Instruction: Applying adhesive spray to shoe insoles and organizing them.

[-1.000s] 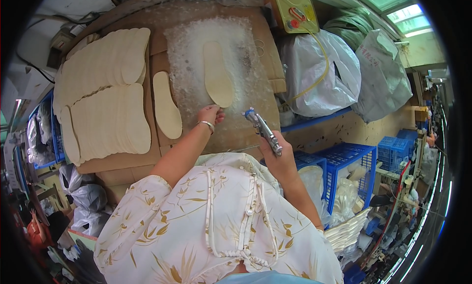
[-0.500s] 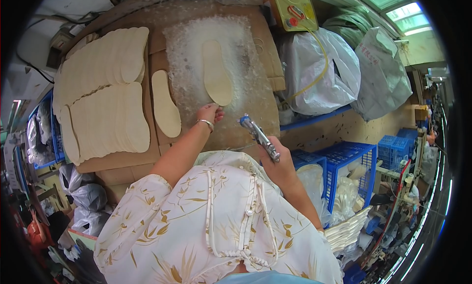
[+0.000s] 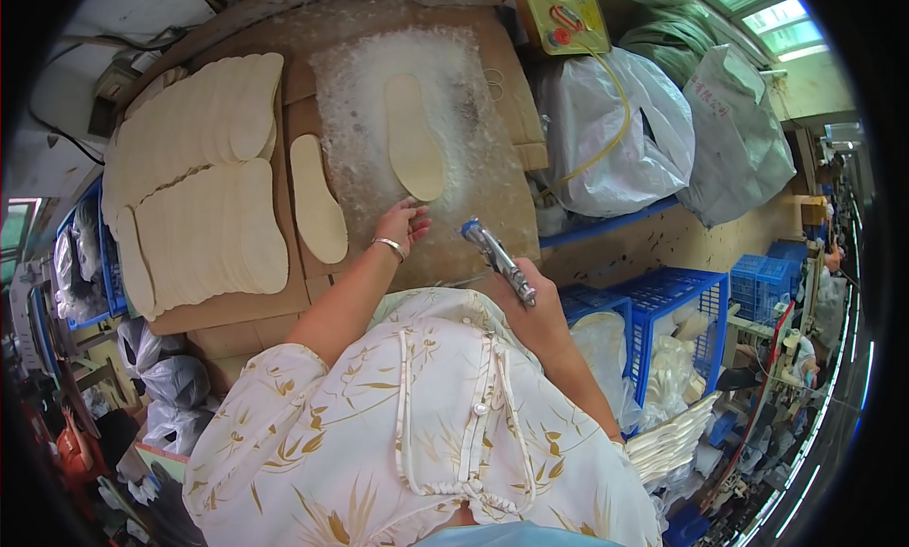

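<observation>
Beige insole (image 3: 414, 136) lies on the glue-whitened board (image 3: 355, 83); her open left hand (image 3: 401, 224) reaches for its heel while her right hand (image 3: 526, 301) grips the spray gun (image 3: 498, 259). Lifting it off probably follows.

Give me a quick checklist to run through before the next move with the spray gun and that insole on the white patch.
1. Pale foot-shaped insole lies flat on the white-crusted cardboard work patch: ok.
2. Left hand clear of the insole: not ok, fingertips sit at its near end.
3. Metal spray gun gripped in right hand: ok.
4. Nozzle aimed at the insole: cannot tell.
5. Second pale insole lies apart, on bare cardboard left of the patch: ok.
</observation>
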Demonstrator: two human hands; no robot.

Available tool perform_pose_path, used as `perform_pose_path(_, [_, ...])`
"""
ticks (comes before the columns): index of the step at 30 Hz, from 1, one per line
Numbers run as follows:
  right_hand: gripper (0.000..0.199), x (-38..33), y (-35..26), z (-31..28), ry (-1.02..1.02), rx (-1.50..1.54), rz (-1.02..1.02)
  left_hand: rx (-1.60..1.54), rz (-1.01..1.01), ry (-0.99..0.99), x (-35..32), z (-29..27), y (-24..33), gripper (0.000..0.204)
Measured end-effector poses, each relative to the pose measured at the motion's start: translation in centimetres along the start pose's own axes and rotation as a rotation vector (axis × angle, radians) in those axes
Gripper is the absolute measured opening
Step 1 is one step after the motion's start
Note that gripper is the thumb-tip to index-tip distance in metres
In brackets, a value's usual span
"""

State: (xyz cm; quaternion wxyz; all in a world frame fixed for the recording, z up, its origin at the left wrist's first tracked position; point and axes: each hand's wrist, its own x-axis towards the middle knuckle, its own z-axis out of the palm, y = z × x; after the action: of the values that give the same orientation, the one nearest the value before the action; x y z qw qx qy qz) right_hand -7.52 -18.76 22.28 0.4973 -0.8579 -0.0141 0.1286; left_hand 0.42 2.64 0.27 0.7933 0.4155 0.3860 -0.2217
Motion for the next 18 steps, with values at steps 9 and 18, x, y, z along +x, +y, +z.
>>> perform_pose_path(9, [0.02, 0.0, 0.5, 0.0, -0.01, 0.009, -0.013, -0.003, -0.004, -0.027, 0.5, -0.6, -0.2, 0.045])
perform_pose_path(18, [0.019, 1.5, 1.4, 0.1, 0.092, 0.056, 0.008, 0.0, -0.007, 0.0, 0.4, -0.3, 0.0, 0.044])
